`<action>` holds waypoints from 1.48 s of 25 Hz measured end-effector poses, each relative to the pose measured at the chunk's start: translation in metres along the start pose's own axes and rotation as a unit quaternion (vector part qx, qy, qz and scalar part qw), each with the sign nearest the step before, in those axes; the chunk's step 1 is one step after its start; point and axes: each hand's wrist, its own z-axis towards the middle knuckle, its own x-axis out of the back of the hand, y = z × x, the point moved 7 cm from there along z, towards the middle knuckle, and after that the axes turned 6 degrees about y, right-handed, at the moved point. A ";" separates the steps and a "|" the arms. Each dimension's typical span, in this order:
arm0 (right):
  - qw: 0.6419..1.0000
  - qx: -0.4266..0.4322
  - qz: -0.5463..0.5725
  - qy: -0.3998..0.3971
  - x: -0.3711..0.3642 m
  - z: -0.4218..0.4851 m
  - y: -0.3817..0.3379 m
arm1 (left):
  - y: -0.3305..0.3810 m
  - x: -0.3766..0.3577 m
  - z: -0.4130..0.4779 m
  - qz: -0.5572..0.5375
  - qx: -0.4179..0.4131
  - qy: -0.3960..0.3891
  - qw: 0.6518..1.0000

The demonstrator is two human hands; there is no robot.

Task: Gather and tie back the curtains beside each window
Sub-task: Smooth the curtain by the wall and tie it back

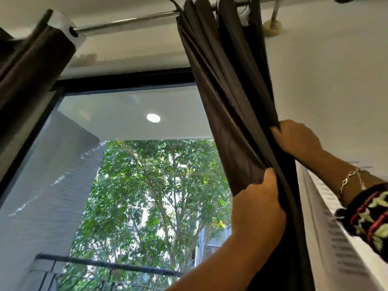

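**Both hands on the right-side curtain, folds half gathered**

Your left hand grips the window-side edge of the dark brown curtain, with the thumb pressed over the folds. Your right hand is higher and nearer the wall, its fingers curled round the curtain's back edge. The cloth hangs between them, bunched against the white wall just beside the window.

To gather it well, I'd bring the left hand's edge across to the right, stacking pleat on pleat. That way one hand can hold an even bundle while the other reaches for a tie. No tie or cord is in view. Pull sideways rather than down, since the pleats run straight up to the curtain rod.

No container of any kind shows here. At the rod's far left end, the second curtain hangs bunched; I can't tell whether it is tied. Beyond the glass stands a leafy tree.
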 end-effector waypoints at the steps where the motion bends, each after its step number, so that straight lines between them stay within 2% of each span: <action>1: 1.000 0.000 0.001 0.000 0.002 0.001 0.002 | -0.004 -0.002 -0.004 0.004 0.011 -0.002 1.000; 6: 1.000 0.008 0.010 -0.005 -0.001 -0.001 0.001 | -0.017 -0.003 -0.013 0.018 0.069 -0.008 0.997; 9: 1.000 0.004 0.025 -0.005 0.002 0.000 0.004 | 0.003 -0.004 -0.008 -0.004 0.058 0.012 0.998; 14: 0.998 0.007 0.052 -0.023 -0.001 -0.021 0.010 | -0.023 0.020 -0.023 -0.028 0.121 0.067 0.990; 17: 0.992 -0.013 0.120 -0.030 -0.011 -0.056 0.013 | -0.051 0.049 -0.047 0.026 0.161 0.113 0.980; 20: 0.976 -0.063 0.210 0.006 -0.013 -0.090 0.014 | -0.078 0.072 -0.084 0.064 0.216 0.123 0.967; 23: 0.961 -0.091 0.261 -0.001 -0.014 -0.126 0.006 | -0.103 0.096 -0.122 0.075 0.264 0.137 0.952; 28: 0.946 -0.124 0.293 -0.069 -0.006 -0.201 -0.024 | -0.134 0.119 -0.178 0.074 0.307 0.095 0.944; 30: 0.944 -0.133 0.293 -0.069 0.004 -0.236 -0.045 | -0.147 0.124 -0.198 0.050 0.322 0.071 0.943; 34: 0.940 -0.063 0.333 0.023 0.043 -0.314 -0.115 | -0.168 0.129 -0.239 -0.012 0.364 0.039 0.931; 35: 0.933 -0.042 0.356 0.022 0.046 -0.337 -0.135 | -0.174 0.130 -0.251 -0.030 0.379 0.029 0.924; 37: 0.922 -0.036 0.383 -0.032 0.037 -0.385 -0.169 | -0.185 0.133 -0.274 -0.064 0.405 0.016 0.912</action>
